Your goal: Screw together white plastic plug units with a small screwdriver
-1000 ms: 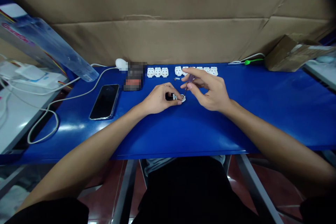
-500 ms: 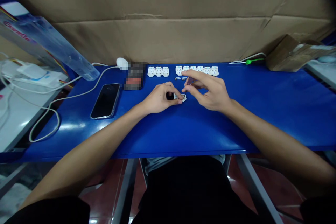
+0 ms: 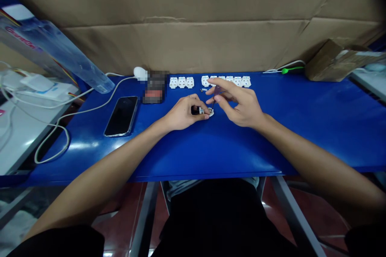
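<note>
My left hand [image 3: 183, 114] is closed, its thumb and fingers pinching a small white plastic part [image 3: 212, 112] down on the blue table. Between the fingertips of my right hand [image 3: 243, 103] is a slim screwdriver [image 3: 213, 105] with a dark purplish handle. It tilts slightly, and its thin shaft points down into the white part; the exact tip contact is too small to tell. Behind the hands, a group of three similar white parts [image 3: 181, 82] stands at left. A row of several more [image 3: 246, 82] is at right, partly covered by my right hand. Small metal pieces [image 3: 204, 90] lie in front of that row.
A phone [image 3: 121, 116] lies to the left, near a dark, partly blurred-out object [image 3: 155, 88] and a white cable [image 3: 66, 140]. A clear plastic container [image 3: 75, 56] leans at far left. At right stands a cardboard box [image 3: 327, 64], with a cardboard wall [image 3: 193, 44] along the back.
The screwdriver and my right fingers have shifted very slightly, the handle now turned a little differently. My left hand keeps the white part in the same place.
</note>
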Action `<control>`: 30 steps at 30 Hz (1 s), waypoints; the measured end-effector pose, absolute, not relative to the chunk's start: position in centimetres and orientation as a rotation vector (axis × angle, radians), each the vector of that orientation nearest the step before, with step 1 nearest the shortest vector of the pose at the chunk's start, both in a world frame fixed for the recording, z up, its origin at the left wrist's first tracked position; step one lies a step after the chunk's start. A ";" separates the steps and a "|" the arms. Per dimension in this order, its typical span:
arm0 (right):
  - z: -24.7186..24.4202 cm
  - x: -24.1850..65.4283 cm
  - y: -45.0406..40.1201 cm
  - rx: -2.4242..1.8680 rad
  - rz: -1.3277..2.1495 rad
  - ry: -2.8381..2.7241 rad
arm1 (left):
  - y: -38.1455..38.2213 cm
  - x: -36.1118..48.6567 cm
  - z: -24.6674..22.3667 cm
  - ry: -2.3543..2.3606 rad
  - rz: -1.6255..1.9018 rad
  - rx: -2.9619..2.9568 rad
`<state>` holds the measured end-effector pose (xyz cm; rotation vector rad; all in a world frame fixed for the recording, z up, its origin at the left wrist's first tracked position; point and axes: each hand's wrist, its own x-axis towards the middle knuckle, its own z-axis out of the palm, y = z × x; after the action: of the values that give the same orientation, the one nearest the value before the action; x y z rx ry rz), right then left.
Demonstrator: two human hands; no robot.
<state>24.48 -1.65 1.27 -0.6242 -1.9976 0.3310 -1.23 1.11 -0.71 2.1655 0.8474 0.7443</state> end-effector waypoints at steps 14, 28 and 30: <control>1.3 24.4 -1.7 -0.632 0.258 -1.887 | 1.2 -1.2 -0.7 0.833 0.736 2.180; 1.1 24.3 -1.4 -0.599 0.253 -1.939 | 1.1 -1.1 -0.7 0.838 0.745 2.175; 1.1 24.4 -1.4 -0.585 0.292 -1.968 | 1.1 -1.1 -0.7 0.833 0.750 2.179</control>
<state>24.44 -1.36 1.07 -0.5855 -1.9685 0.2922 -1.11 1.06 -0.72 2.1790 0.8328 0.7499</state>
